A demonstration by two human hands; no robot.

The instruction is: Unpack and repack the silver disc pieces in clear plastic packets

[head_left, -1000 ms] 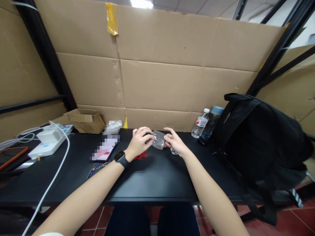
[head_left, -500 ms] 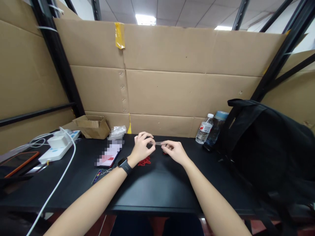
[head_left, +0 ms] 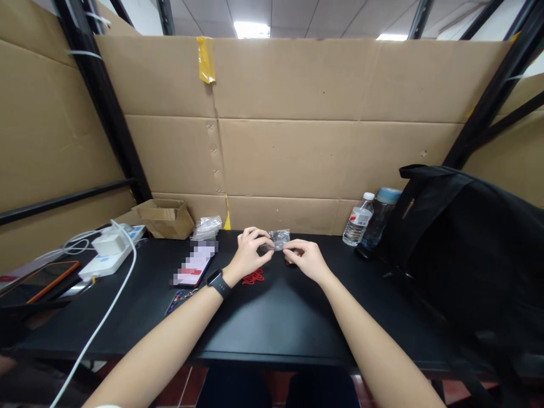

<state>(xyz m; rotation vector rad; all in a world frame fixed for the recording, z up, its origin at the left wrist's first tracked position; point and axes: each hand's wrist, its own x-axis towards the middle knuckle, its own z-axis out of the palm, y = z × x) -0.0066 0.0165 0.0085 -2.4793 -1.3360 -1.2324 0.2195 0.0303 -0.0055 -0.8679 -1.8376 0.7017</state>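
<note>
A small clear plastic bag [head_left: 280,238] is stretched between my two hands above the black table. My left hand [head_left: 251,252], with a dark watch [head_left: 218,283] on its wrist, pinches the bag's left side between thumb and fingers. On the opposite side, my right hand [head_left: 309,259] pinches the lower right edge of the bag. Beneath my left hand lies a loose heap of red cord [head_left: 254,276]. Another bit of red shows under my right fingers, mostly hidden, so its kind is unclear.
Left of my hands are a phone [head_left: 196,266], a keychain [head_left: 175,302], a stack of clear bags [head_left: 207,228], an open cardboard box [head_left: 172,222] and a power strip [head_left: 106,262] with a white cable. Bottles [head_left: 358,220] and a black backpack [head_left: 471,266] stand right. Cardboard [head_left: 289,153] walls the back.
The plastic bag has turned from nearly edge-on to showing its flat face upright between my hands. Both hands keep their pinch, and the view has shifted slightly.
</note>
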